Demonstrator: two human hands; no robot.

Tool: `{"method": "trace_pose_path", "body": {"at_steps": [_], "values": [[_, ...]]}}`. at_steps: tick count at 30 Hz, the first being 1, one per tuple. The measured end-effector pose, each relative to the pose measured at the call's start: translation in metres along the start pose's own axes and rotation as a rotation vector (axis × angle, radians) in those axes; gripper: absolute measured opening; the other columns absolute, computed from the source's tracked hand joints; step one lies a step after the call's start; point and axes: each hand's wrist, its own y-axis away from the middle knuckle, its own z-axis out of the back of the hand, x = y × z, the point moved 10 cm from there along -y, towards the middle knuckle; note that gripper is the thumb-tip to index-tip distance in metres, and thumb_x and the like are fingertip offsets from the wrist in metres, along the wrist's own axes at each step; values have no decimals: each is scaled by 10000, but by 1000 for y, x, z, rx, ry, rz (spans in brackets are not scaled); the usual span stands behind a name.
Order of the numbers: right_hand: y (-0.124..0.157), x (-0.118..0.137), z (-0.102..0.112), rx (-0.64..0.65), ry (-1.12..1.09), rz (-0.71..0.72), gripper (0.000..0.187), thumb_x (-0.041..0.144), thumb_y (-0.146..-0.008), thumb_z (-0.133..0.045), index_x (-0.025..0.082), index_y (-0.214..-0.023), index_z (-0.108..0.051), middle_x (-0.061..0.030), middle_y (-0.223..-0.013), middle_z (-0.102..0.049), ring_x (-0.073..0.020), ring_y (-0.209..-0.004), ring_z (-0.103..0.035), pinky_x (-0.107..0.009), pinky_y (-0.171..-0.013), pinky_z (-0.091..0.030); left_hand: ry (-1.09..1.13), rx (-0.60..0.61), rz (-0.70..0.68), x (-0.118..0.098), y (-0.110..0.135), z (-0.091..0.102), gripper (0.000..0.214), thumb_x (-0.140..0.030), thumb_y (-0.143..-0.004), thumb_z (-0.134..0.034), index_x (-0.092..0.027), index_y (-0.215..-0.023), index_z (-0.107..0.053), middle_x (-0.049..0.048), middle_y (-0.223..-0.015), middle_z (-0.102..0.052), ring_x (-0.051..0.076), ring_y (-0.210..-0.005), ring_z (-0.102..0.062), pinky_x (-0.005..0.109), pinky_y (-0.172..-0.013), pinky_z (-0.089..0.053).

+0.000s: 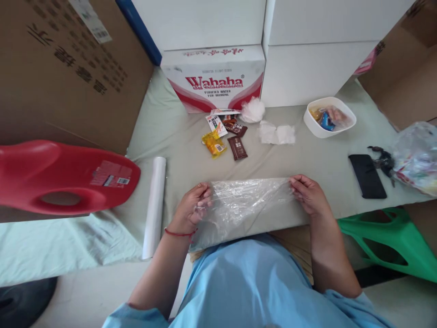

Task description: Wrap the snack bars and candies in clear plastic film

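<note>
A clear plastic bag (246,202) lies stretched across the table's front edge, hanging partly over it. My left hand (194,206) pinches the bag's left end, fingers curled closed; a red string is tied round that wrist. My right hand (309,193) grips the bag's right end with its fingers pressed together. Beyond the bag lie several small snack packets: a yellow one (214,144), a brown one (237,147), another brown one (235,127) and a white-and-orange one (216,124).
A roll of plastic bags (154,205) lies left of my hands. A red jug (61,175) lies on its side at the left. A Wahaha carton (215,77), crumpled white tissue (276,133), a white bowl (328,117) of snacks, a black phone (367,175), keys (383,159), a filled plastic bag (416,157) and a green stool (389,239) are around.
</note>
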Motion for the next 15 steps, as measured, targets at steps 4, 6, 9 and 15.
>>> {"method": "trace_pose_path", "body": {"at_steps": [4,6,9,15], "values": [[-3,14,32,-280,49,216,437,558,-762,-811,210,-997,-688,39,-768,-620,-82,-535,-449,-210,-477,-356,52,-94,-3,-1,-11,20,264,-257,-792,-728,-227,-711,-478,-82,-565,-438,59,-417,-327,239,-538,-481],[9,25,46,-409,128,331,377,531,-836,-767,205,-1012,-697,23,-795,-637,-97,-578,-484,-220,-521,-389,-1,-190,-111,-8,-8,31,267,-302,-804,-705,-240,-742,-453,-70,-605,-471,90,-479,-435,264,-601,-510],[33,41,36,-394,291,445,312,513,-938,-705,209,-1007,-727,-6,-806,-668,-132,-646,-548,-249,-587,-438,-222,-440,-354,-28,18,50,259,-370,-807,-708,-246,-909,-506,-23,-803,-588,160,-698,-610,323,-713,-544],[92,56,-88,191,576,764,176,303,-1036,-591,249,-1043,-758,-65,-941,-739,-202,-863,-684,-336,-773,-573,-1109,-654,-1050,-80,102,12,393,-254,-821,-756,-226,-1189,-622,120,-1241,-627,330,-1303,-556,561,-1157,-416]]}}
